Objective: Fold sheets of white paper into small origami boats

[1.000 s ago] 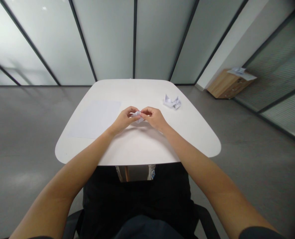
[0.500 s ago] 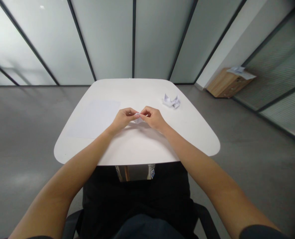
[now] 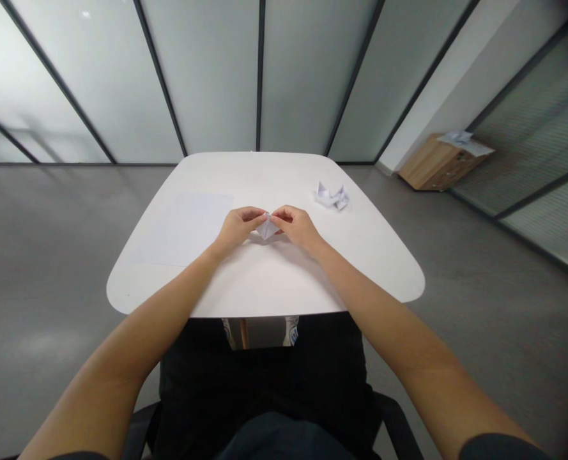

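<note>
Between my two hands is a small piece of folded white paper (image 3: 267,229), held just over the middle of the table, its lower end coming to a point. My left hand (image 3: 239,225) pinches its left side between thumb and fingers. On the opposite side, my right hand (image 3: 293,225) pinches it the same way. The fingertips of both hands nearly meet at the top of the paper and hide part of its folds.
The white table (image 3: 264,287) has rounded corners. A flat white sheet of paper (image 3: 183,223) lies on its left part. Folded paper boats (image 3: 332,196) sit at the back right. Beyond, on the floor, stands a wooden cabinet (image 3: 432,166) with papers on top.
The folded paper between my hands shows more of its front face now, a larger diamond-like shape. My hands have barely shifted; the view has moved slightly.
</note>
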Demonstrator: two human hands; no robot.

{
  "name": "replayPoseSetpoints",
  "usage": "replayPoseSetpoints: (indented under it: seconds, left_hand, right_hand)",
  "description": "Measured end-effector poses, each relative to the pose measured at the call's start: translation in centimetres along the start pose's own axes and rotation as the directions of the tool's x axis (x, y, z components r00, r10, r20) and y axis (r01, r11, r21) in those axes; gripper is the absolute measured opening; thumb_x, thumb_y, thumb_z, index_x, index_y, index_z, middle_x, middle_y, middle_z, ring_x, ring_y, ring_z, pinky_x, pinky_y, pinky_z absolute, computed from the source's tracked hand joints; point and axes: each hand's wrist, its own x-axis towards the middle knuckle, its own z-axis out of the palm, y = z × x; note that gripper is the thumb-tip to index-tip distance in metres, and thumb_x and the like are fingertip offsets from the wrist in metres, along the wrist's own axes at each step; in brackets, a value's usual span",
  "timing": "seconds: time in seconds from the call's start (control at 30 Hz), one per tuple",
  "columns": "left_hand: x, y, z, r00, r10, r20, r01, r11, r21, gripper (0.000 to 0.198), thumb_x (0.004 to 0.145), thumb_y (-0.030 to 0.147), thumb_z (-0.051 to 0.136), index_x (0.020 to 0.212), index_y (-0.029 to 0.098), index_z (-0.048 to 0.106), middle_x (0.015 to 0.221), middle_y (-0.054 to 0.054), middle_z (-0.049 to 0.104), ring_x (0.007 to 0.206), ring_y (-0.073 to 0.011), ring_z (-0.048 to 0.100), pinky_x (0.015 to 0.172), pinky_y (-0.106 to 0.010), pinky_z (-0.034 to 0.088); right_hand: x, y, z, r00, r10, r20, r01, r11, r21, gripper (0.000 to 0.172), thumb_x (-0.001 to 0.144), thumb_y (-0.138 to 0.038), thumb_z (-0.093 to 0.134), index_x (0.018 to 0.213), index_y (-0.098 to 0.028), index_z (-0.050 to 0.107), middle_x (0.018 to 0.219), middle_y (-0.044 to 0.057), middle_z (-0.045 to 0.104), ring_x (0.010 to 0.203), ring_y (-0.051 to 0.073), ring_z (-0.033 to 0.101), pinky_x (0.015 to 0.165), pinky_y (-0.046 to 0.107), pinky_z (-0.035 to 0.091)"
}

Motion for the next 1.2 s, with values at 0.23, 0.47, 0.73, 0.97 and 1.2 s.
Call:
replayPoseSetpoints:
  seconds: [0.23,0.47,0.73,0.97,1.2]
  left_hand:
    - [0.0,0.3,0.19,0.993,-0.108,-0.056,0.102,0.989,-0.107,0.047,0.068,0.054,0.093,0.097,0.019,0.083,0.1,-0.008,0.079,0.089,-0.0209,0.068,0.083,-0.034,0.053]
    - [-0.06,0.44,0.25,0.985,-0.156,-0.068,0.144,0.977,-0.155,0.053,0.064,0.058,0.094,0.098,0.019,0.083,0.102,-0.009,0.079,0.092,-0.0214,0.068,0.085,-0.035,0.053]
    - [0.29,-0.23,0.15,0.989,-0.121,-0.085,0.103,0.977,-0.187,0.052,0.066,0.058,0.094,0.098,0.019,0.083,0.101,-0.008,0.078,0.09,-0.0202,0.068,0.086,-0.035,0.053]
    - [0.12,0.08,0.21,0.987,-0.13,-0.089,0.104,0.962,-0.253,0.049,0.067,0.056,0.093,0.098,0.02,0.081,0.103,-0.007,0.077,0.097,-0.0209,0.068,0.089,-0.035,0.054]
    - [0.04,0.08,0.14,0.983,-0.155,-0.101,0.115,0.941,-0.318,0.046,0.069,0.053,0.093,0.1,0.022,0.079,0.112,-0.006,0.076,0.109,-0.0221,0.066,0.094,-0.035,0.054]
  right_hand:
    - [-0.02,-0.02,0.07,0.999,-0.019,-0.048,0.017,0.999,-0.044,0.03,0.082,-0.052,0.076,0.089,-0.022,0.072,0.088,0.003,0.074,0.078,0.02,0.071,0.071,0.036,0.063]
    - [-0.1,-0.17,0.38,0.994,0.004,-0.106,-0.004,1.0,-0.001,0.028,0.079,-0.049,0.076,0.087,-0.023,0.074,0.091,0.002,0.075,0.079,0.019,0.071,0.075,0.036,0.064]
    - [-0.21,-0.65,0.5,0.99,0.022,-0.139,-0.013,0.998,0.062,0.026,0.078,-0.047,0.078,0.086,-0.022,0.075,0.087,0.002,0.074,0.077,0.019,0.07,0.075,0.037,0.064]
    - [-0.2,-0.65,0.6,0.985,0.026,-0.169,-0.007,0.994,0.107,0.029,0.078,-0.049,0.08,0.087,-0.022,0.075,0.082,0.002,0.074,0.078,0.02,0.069,0.079,0.041,0.064]
    - [-0.2,-0.8,0.6,0.977,0.054,-0.206,-0.016,0.983,0.184,0.03,0.077,-0.049,0.082,0.086,-0.022,0.073,0.082,0.001,0.074,0.081,0.019,0.069,0.08,0.039,0.065]
